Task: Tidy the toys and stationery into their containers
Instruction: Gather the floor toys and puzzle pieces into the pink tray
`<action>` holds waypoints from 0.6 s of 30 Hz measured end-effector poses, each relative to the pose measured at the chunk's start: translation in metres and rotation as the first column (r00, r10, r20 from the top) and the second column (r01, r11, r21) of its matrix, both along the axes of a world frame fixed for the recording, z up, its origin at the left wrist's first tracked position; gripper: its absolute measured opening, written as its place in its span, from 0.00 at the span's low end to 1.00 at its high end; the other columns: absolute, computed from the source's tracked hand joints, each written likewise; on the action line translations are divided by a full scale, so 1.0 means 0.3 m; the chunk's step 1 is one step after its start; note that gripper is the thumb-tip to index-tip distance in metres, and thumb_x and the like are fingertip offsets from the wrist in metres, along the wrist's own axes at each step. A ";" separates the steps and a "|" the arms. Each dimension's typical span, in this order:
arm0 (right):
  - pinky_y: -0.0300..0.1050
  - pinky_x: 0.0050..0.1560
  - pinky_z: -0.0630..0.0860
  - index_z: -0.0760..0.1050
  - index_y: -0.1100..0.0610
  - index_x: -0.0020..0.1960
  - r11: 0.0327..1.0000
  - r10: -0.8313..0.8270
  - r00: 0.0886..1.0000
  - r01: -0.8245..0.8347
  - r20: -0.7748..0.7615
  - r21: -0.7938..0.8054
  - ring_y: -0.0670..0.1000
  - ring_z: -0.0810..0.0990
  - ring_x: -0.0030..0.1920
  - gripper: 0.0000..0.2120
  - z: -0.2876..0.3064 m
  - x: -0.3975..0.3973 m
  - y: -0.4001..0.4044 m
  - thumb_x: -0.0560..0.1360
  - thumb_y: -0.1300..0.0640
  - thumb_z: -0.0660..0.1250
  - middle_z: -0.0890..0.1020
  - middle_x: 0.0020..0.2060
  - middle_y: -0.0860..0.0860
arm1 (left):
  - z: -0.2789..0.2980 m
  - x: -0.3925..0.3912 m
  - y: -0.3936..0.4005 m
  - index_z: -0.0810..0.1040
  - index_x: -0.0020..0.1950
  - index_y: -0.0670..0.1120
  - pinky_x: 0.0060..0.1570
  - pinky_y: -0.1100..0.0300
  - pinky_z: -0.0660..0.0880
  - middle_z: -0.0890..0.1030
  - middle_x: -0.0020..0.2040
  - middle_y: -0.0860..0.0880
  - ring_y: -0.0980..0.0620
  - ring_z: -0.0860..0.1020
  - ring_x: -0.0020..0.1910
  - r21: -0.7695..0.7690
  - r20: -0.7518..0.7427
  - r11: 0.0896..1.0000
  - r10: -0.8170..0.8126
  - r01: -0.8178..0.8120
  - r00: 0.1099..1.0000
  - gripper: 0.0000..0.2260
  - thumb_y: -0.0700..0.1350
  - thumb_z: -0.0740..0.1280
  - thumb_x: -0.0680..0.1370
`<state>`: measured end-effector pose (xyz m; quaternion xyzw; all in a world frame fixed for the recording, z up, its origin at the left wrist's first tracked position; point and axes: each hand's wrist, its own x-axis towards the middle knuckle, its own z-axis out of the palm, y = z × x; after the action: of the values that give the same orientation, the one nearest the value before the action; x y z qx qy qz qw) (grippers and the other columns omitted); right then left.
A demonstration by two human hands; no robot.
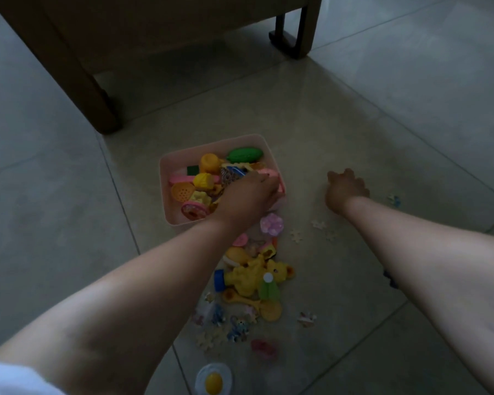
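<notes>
Dim light, glossy grey tiled floor (382, 115) w/ thin grout lines. Pink plastic bin (166, 178), rectangular w/ rounded corners, sits on the floor, packed w/ moulded plastic play food: bumpy green cucumber (244, 155) at the far edge, round yellow cup (210, 163), orange perforated strainer (182, 192), pink-frosted donut (193, 211) near the front wall.

Left hand (247, 195) is stretched out over the bin's right side, palm down, fingertips on a pink piece at the rim; whether they pinch it or just touch it, can't tell, too blurred. Right hand (344, 189) is reaching well right of the bin, low over bare tile, knuckles up, fingers curled under; can't tell if there's anything in the grasp.

Between the forearms, a heap lies loose on the floor: translucent pink flower-ish piece (271, 226) just beside the bin's near corner, yellow bear figure (257, 273), blue cap (219, 280), yellow spoon (264, 307). Flat jigsaw pieces (307, 319) scattered round it. Fried egg toy (213, 379), white w/ yellow yolk, nearest the camera. Brown wooden furniture leg (97, 104) stands behind the bin.
</notes>
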<state>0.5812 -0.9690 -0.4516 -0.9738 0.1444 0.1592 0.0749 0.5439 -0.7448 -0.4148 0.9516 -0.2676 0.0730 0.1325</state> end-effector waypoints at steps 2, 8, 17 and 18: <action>0.58 0.70 0.64 0.63 0.49 0.73 0.999 0.050 0.998 -0.050 -0.043 0.012 0.67 0.60 0.71 0.25 -0.009 -0.011 -0.057 0.77 0.57 0.58 0.59 0.73 0.59 | -0.002 -0.021 -0.058 0.76 0.53 0.44 0.37 0.55 0.73 0.81 0.46 0.43 0.42 0.78 0.44 0.048 -0.106 0.998 -0.042 0.048 0.993 0.12 0.51 0.59 0.81; 0.54 0.62 0.70 0.70 0.47 0.65 0.995 0.099 0.992 -0.097 -0.082 0.035 0.66 0.66 0.65 0.19 -0.021 -0.057 -0.044 0.75 0.60 0.64 0.67 0.64 0.60 | -0.112 -0.051 -0.123 0.75 0.56 0.43 0.45 0.52 0.77 0.80 0.52 0.43 0.41 0.80 0.51 0.297 -0.360 0.954 0.065 0.049 0.931 0.08 0.42 0.62 0.79; 0.45 0.51 0.70 0.67 0.55 0.66 0.935 0.022 0.998 -0.042 0.061 0.353 0.62 0.75 0.60 0.27 0.072 -0.025 0.073 0.72 0.45 0.71 0.74 0.62 0.60 | -0.164 -0.080 -0.145 0.69 0.71 0.44 0.54 0.51 0.75 0.76 0.62 0.40 0.40 0.76 0.60 0.347 -0.430 0.936 0.212 -0.056 0.878 0.18 0.39 0.55 0.81; 0.45 0.50 0.69 0.66 0.55 0.65 0.920 -0.007 0.993 -0.039 0.114 0.390 0.61 0.76 0.59 0.27 0.093 -0.015 0.091 0.72 0.44 0.70 0.75 0.61 0.59 | -0.153 -0.081 -0.136 0.68 0.70 0.44 0.54 0.50 0.75 0.76 0.63 0.41 0.41 0.76 0.60 0.290 -0.464 0.954 0.210 -0.076 0.861 0.18 0.39 0.57 0.80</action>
<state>0.5768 -0.9416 -0.4237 -0.9478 0.0972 0.1300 0.2745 0.5196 -0.7856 -0.4607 0.9652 -0.1606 -0.1964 0.0632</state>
